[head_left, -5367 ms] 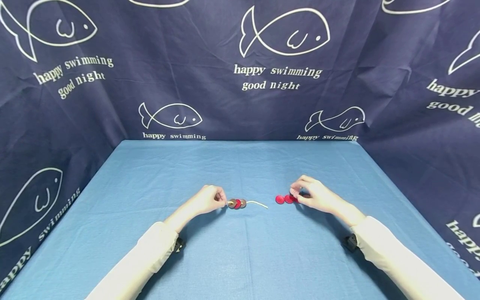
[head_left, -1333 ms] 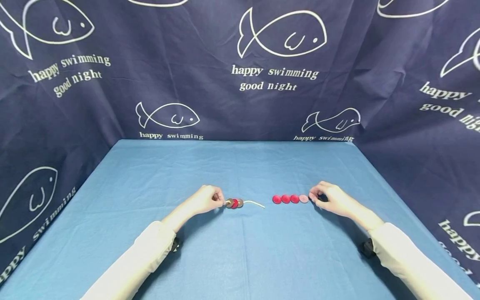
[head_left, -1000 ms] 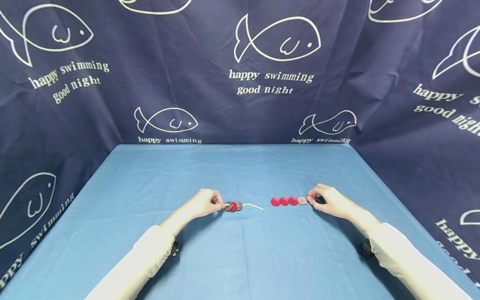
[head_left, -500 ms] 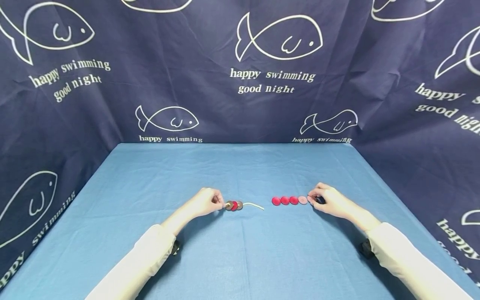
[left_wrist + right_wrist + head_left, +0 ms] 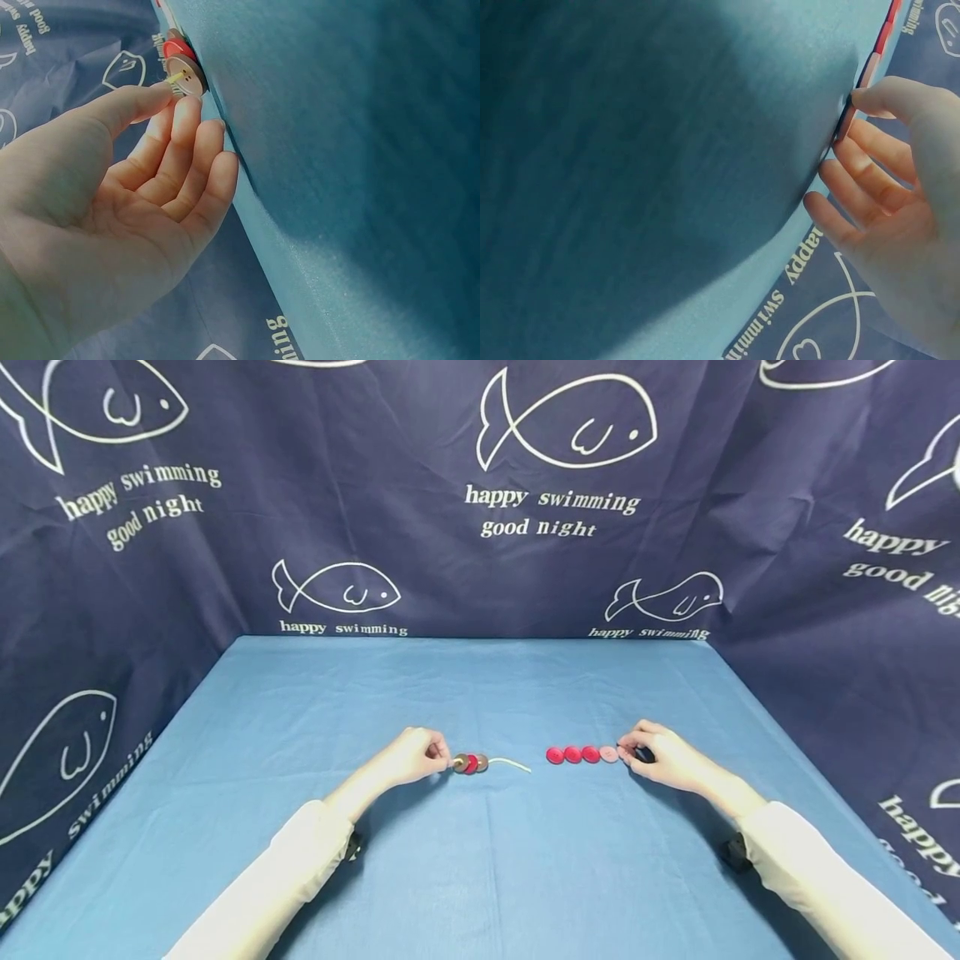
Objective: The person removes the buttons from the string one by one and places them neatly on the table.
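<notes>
My left hand (image 5: 420,756) pinches a thin pale cord between thumb and index finger. In the left wrist view the pinched stretch looks yellowish, right against a brown button (image 5: 187,75). Strung on that cord are two brown buttons with a red button (image 5: 472,764) between them. Beyond them the free end of the cord (image 5: 512,763) trails right on the cloth. My right hand (image 5: 658,757) holds a pink button (image 5: 847,121) by its edge with thumb and fingertips. It stands at the right end of a row: three red buttons (image 5: 573,755), then another pink button (image 5: 609,754).
A blue cloth (image 5: 480,868) covers the table. Dark blue fabric (image 5: 435,527) with white fish drawings and lettering hangs behind and at both sides. A small black device (image 5: 735,852) sits under each sleeve cuff.
Since the earliest frame my right hand has moved right and down to the row's end, uncovering the third red button and a pink one. Lately both hands stay nearly still; the view shifts slightly.
</notes>
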Demonstrator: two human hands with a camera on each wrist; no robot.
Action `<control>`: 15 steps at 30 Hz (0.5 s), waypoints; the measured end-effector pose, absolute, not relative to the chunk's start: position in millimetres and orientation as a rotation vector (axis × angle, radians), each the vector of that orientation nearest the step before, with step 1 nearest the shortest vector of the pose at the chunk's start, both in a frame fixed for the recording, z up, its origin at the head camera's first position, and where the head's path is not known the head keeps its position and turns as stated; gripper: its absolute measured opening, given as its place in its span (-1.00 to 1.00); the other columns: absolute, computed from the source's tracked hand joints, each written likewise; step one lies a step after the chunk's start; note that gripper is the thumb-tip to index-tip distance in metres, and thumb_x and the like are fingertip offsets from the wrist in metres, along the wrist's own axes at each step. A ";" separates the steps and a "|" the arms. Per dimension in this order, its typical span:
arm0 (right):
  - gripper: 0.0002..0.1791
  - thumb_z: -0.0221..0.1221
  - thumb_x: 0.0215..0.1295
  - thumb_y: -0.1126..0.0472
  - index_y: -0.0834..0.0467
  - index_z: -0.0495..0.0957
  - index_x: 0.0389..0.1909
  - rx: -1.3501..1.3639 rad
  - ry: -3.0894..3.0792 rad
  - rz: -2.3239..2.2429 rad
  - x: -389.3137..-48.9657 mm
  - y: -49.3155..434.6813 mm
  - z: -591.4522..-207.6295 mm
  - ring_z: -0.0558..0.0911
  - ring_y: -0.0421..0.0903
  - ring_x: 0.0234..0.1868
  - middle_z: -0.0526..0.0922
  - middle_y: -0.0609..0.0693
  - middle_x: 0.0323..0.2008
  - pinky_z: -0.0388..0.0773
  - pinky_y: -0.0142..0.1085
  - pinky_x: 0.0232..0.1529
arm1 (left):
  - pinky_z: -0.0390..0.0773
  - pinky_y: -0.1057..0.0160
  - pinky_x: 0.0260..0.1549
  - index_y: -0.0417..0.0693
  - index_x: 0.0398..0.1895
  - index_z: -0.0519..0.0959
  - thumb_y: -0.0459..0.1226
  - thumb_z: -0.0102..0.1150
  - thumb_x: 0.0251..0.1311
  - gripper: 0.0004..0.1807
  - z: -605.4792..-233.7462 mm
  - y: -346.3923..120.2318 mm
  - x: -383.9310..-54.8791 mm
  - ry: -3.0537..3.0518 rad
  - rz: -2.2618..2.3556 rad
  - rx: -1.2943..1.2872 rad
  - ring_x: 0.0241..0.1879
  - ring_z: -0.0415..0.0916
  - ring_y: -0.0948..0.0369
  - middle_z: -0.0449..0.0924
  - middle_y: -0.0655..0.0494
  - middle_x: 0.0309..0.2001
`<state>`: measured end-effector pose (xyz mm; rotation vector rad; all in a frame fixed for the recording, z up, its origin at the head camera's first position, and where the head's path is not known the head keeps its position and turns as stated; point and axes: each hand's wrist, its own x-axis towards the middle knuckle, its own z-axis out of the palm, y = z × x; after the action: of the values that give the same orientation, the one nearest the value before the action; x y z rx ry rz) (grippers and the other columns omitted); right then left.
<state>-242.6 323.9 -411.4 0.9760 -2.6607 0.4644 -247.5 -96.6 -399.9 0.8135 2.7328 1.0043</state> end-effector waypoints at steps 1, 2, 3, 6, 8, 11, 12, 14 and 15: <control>-0.79 0.30 -0.03 0.38 0.22 0.65 -0.30 0.975 -2.664 0.463 -242.8 323.7 -410.9 0.47 -0.18 -0.40 0.53 -0.05 -0.38 0.46 -0.31 -0.35 | 0.46 0.40 -0.51 -0.10 -0.50 0.60 -0.36 0.17 0.08 -0.94 -399.4 -96.7 -247.5 2.732 1.007 0.814 -0.65 0.44 0.38 0.58 0.17 -0.58; -0.79 0.30 -0.03 0.38 0.23 0.64 -0.29 0.975 -2.666 0.459 -243.0 323.5 -410.5 0.47 -0.18 -0.40 0.54 -0.04 -0.37 0.47 -0.31 -0.35 | 0.47 0.40 -0.51 -0.10 -0.50 0.60 -0.36 0.17 0.07 -0.94 -399.0 -96.9 -247.6 2.732 1.008 0.818 -0.65 0.44 0.38 0.58 0.16 -0.58; -0.78 0.30 -0.03 0.38 0.24 0.64 -0.27 0.974 -2.669 0.455 -243.2 323.3 -410.2 0.47 -0.18 -0.39 0.54 -0.04 -0.36 0.47 -0.30 -0.35 | 0.46 0.40 -0.52 -0.10 -0.50 0.60 -0.36 0.17 0.07 -0.94 -398.6 -97.0 -247.7 2.732 1.009 0.821 -0.65 0.43 0.38 0.58 0.16 -0.58; -0.75 0.30 -0.02 0.37 0.27 0.64 -0.24 0.964 -2.686 0.437 -243.2 322.5 -409.4 0.48 -0.18 -0.38 0.54 -0.02 -0.35 0.47 -0.29 -0.34 | 0.47 0.41 -0.52 -0.10 -0.50 0.60 -0.37 0.18 0.06 -0.95 -398.0 -97.4 -248.0 2.741 1.004 0.832 -0.65 0.43 0.39 0.59 0.16 -0.57; -0.73 0.30 -0.01 0.36 0.28 0.63 -0.22 0.952 -2.703 0.430 -242.7 321.8 -408.5 0.48 -0.17 -0.38 0.53 -0.02 -0.34 0.47 -0.28 -0.33 | 0.47 0.41 -0.53 -0.10 -0.50 0.60 -0.37 0.18 0.06 -0.95 -398.1 -97.7 -248.3 2.742 1.006 0.832 -0.65 0.43 0.39 0.59 0.15 -0.57; -0.73 0.30 0.00 0.35 0.29 0.63 -0.20 0.946 -2.709 0.424 -242.1 321.3 -408.1 0.51 -0.16 -0.36 0.54 -0.01 -0.32 0.49 -0.26 -0.32 | 0.47 0.41 -0.53 -0.10 -0.49 0.60 -0.37 0.18 0.06 -0.96 -398.6 -98.2 -248.8 2.741 1.014 0.820 -0.65 0.43 0.39 0.59 0.15 -0.57; -0.72 0.30 0.00 0.35 0.29 0.63 -0.20 0.946 -2.705 0.424 -242.0 321.3 -408.2 0.51 -0.15 -0.35 0.55 0.00 -0.32 0.49 -0.25 -0.31 | 0.47 0.41 -0.53 -0.10 -0.49 0.60 -0.37 0.18 0.06 -0.96 -398.9 -98.5 -249.0 2.742 1.015 0.818 -0.66 0.43 0.38 0.59 0.15 -0.57; -0.72 0.31 0.00 0.34 0.29 0.63 -0.20 0.945 -2.698 0.430 -241.6 321.3 -408.1 0.53 -0.13 -0.34 0.56 0.02 -0.30 0.50 -0.22 -0.29 | 0.47 0.41 -0.53 -0.10 -0.49 0.59 -0.36 0.18 0.07 -0.96 -399.5 -98.9 -249.0 2.746 1.015 0.818 -0.66 0.43 0.38 0.58 0.15 -0.57; -0.72 0.31 -0.01 0.34 0.29 0.63 -0.20 0.946 -2.693 0.432 -241.4 321.4 -408.1 0.54 -0.11 -0.33 0.56 0.02 -0.29 0.50 -0.21 -0.28 | 0.46 0.41 -0.53 -0.10 -0.49 0.59 -0.36 0.18 0.07 -0.95 -399.8 -99.1 -249.0 2.750 1.011 0.821 -0.66 0.43 0.38 0.58 0.16 -0.57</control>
<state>-241.4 321.4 -408.1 0.9465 -2.6927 0.4324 -249.0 -99.1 -399.8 0.8213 2.7502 1.0111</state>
